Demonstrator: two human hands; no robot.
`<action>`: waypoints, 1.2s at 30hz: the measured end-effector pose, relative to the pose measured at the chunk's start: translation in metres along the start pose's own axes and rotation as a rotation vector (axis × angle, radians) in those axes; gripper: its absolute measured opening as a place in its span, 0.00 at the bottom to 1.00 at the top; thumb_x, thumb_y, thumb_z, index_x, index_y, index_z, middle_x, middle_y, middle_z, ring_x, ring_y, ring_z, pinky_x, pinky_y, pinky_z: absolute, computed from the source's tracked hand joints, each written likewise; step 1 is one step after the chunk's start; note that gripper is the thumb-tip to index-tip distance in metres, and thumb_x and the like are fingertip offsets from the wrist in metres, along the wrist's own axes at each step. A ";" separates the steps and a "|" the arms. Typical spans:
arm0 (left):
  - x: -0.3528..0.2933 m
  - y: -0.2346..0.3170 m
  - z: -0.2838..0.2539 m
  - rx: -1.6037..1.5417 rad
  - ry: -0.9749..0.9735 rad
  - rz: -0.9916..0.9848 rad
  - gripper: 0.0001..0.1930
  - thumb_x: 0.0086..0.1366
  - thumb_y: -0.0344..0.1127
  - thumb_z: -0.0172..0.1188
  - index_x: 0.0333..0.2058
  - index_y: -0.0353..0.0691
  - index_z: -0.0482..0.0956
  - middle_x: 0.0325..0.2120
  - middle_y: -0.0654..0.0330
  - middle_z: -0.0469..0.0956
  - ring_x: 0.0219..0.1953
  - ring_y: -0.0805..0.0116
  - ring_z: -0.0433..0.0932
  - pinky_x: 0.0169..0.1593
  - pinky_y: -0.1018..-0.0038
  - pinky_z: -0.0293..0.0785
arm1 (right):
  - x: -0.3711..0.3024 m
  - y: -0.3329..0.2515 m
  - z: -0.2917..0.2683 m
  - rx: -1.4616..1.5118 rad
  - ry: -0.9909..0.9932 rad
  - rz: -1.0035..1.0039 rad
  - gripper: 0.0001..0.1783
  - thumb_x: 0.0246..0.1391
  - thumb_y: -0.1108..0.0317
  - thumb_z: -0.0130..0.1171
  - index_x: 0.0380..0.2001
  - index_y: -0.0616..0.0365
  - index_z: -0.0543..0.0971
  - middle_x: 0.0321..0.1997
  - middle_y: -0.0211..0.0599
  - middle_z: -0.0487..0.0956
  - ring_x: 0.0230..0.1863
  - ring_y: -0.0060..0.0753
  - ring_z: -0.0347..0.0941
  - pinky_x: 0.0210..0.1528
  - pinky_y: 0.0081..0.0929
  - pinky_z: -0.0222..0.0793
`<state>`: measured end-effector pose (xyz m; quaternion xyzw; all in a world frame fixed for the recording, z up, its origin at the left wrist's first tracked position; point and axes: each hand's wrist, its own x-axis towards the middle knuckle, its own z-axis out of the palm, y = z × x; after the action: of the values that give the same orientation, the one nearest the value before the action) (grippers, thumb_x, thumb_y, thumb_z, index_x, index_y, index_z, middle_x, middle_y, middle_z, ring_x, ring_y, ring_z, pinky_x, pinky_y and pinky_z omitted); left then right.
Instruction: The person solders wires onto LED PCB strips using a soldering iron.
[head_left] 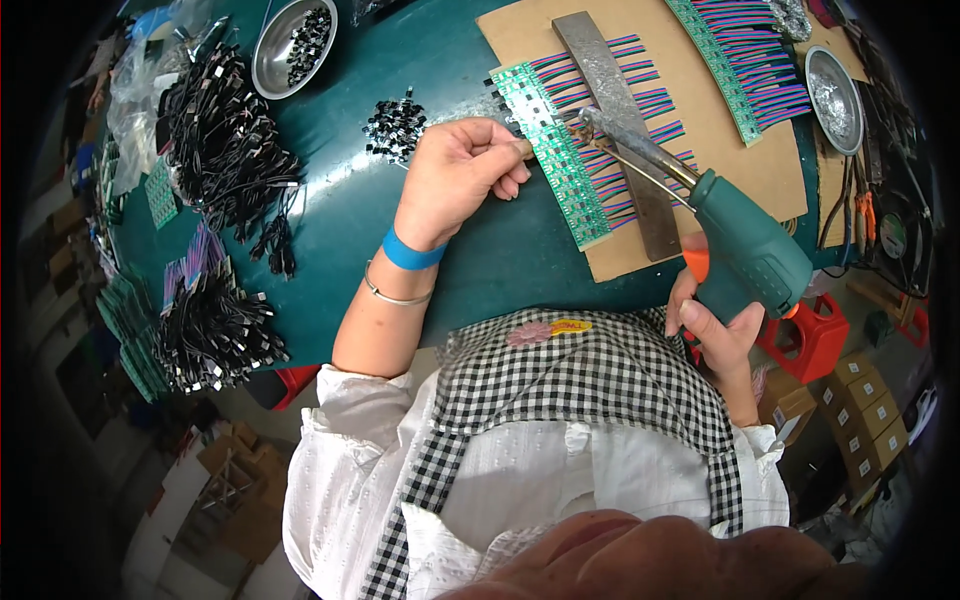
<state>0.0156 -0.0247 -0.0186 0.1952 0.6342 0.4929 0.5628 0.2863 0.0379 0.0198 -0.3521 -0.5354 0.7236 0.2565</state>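
Right grip (pixel 722 338) wraps the soldering gun (pixel 758 243), long barrel pointing up-left; left grip (pixel 462 165) meets the circuit board (pixel 563 168), hold unclear.

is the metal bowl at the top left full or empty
Partly filled: small black parts lie in the bowl, with bare metal showing beside them.

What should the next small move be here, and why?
Probably ease the tip of the soldering gun leftward, toward the edge of the circuit board by the left grip. That grip is at this edge, just below black parts lining it, while the right grip holds the gun with its tip nearer the wires.
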 end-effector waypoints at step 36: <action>0.004 -0.005 -0.004 0.046 -0.005 0.030 0.05 0.58 0.29 0.58 0.26 0.33 0.77 0.19 0.62 0.77 0.18 0.79 0.72 0.24 0.84 0.69 | 0.000 0.008 0.002 -0.016 -0.079 0.086 0.20 0.47 0.74 0.58 0.42 0.68 0.64 0.22 0.40 0.71 0.17 0.27 0.68 0.21 0.20 0.65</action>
<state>0.0131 -0.0257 -0.0255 0.2186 0.6411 0.4861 0.5522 0.2851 0.0343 0.0123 -0.3482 -0.5352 0.7429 0.2010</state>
